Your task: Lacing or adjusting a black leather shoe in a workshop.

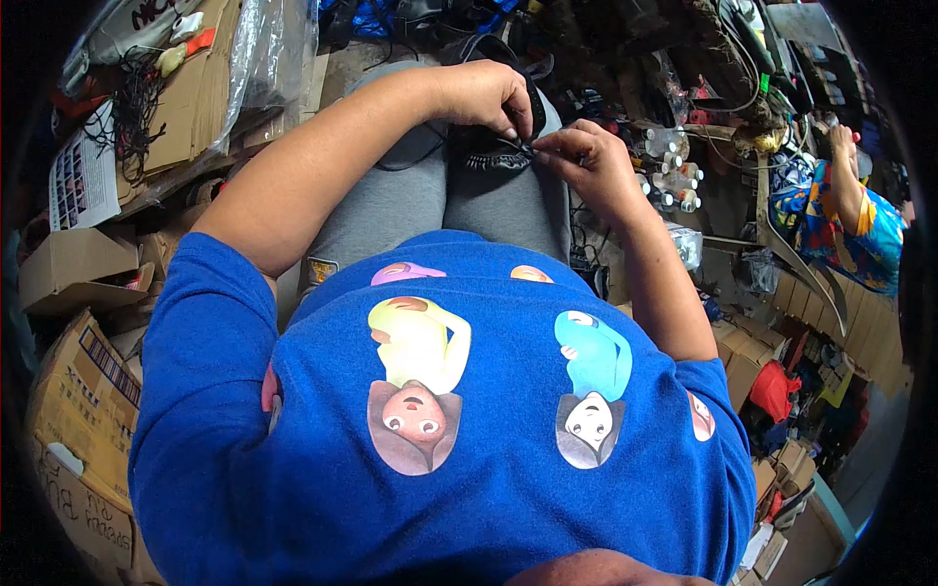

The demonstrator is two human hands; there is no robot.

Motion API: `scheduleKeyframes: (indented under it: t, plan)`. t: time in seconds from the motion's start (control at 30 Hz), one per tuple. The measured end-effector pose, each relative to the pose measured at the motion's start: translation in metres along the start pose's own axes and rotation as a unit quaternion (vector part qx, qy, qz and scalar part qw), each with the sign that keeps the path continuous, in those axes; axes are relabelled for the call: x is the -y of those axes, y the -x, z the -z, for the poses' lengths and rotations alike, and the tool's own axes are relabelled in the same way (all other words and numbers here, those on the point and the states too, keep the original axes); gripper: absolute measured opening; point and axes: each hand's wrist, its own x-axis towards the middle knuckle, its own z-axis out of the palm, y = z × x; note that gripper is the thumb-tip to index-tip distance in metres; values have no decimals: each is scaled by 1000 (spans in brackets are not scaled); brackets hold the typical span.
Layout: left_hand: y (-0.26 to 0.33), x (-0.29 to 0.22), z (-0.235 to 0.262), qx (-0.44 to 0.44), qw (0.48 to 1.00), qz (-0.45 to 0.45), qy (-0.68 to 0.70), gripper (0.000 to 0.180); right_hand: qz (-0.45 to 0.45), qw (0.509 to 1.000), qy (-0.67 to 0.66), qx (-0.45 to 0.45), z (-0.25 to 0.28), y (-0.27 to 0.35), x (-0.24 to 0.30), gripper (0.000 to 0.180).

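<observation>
Across my thighs, in grey trousers (386, 200), lies a black shoe-like piece (496, 161) with a row of pale stitches or fringe along its near curved edge. Its exact kind is hard to make out. My left hand (489, 96) comes over it from the left, fingers bent down and thumb and fingertips closed at its upper part. From the right, my right hand (591, 164) pinches something small and dark at the piece's right edge, close to the left fingertips. What sits between the right fingertips is too small to name.
Cardboard boxes (78, 269) and flattened cardboard (191, 98) lie at the left. Several small bottles (674, 171) stand right of my knees. Farther right is another person in a colourful shirt (850, 230), one arm raised. More cartons (743, 356) and a red bag (775, 386) lie lower right.
</observation>
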Motion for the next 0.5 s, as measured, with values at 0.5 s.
scheduleKeyframes:
  t: [0.5]
  plan:
    - [7, -3, -3, -39, 998, -11, -52, 19, -25, 986, -142, 87, 5, -9, -29, 21]
